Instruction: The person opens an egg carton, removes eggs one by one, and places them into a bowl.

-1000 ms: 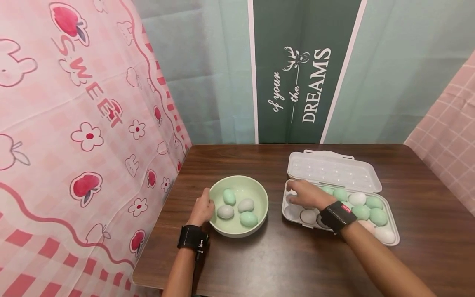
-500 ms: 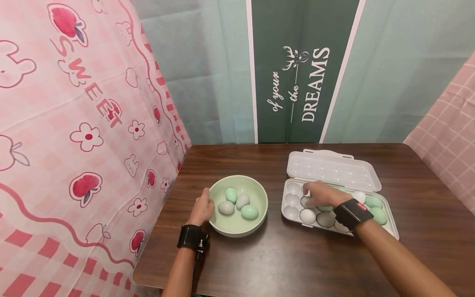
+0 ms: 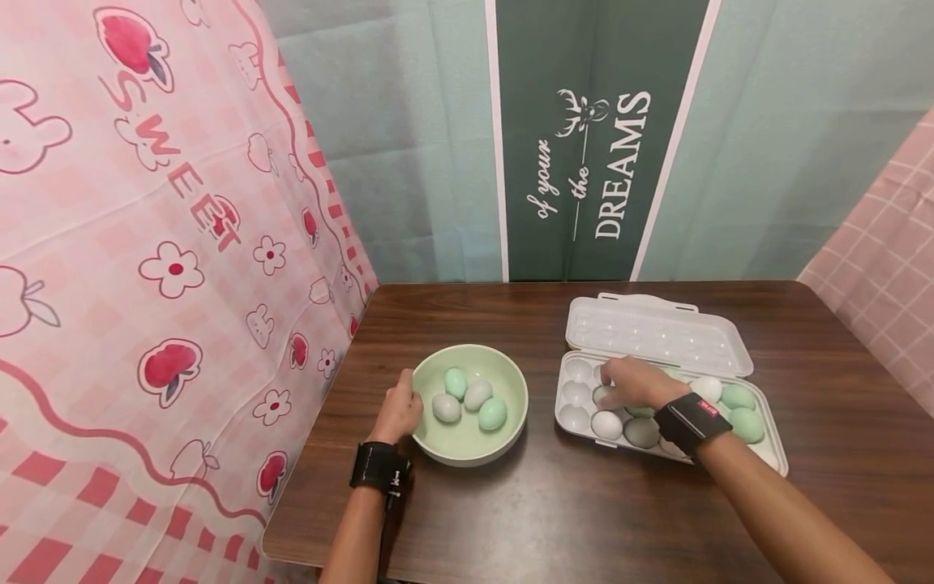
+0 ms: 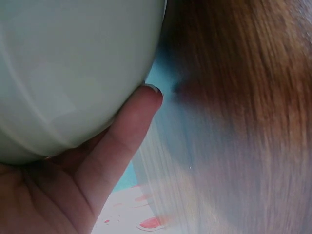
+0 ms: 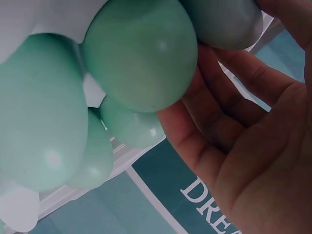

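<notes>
My left hand (image 3: 397,410) holds the left side of a pale green bowl (image 3: 470,458), its thumb (image 4: 119,136) along the outer wall in the left wrist view. The bowl holds several eggs, among them a grey egg (image 3: 447,408) and a mint green egg (image 3: 492,414). My right hand (image 3: 633,383) reaches over the white egg carton (image 3: 773,430) and pinches a grey egg (image 5: 224,22) between thumb and fingers. A green egg (image 5: 141,53) lies right beside those fingers. Part of the carton's middle is hidden under this hand.
The carton's lid (image 3: 657,332) lies folded back behind it. The leftmost column of cups (image 3: 576,393) holds no eggs, while a white egg (image 3: 606,425) sits in the front row. Everything stands on a dark wooden table (image 3: 525,519) with cloth hangings around it.
My right hand has moved right, from the leftmost cups to the second column, and takes hold of a grey egg there. Eggs in the bowl have rolled closer together. My left hand stays put.
</notes>
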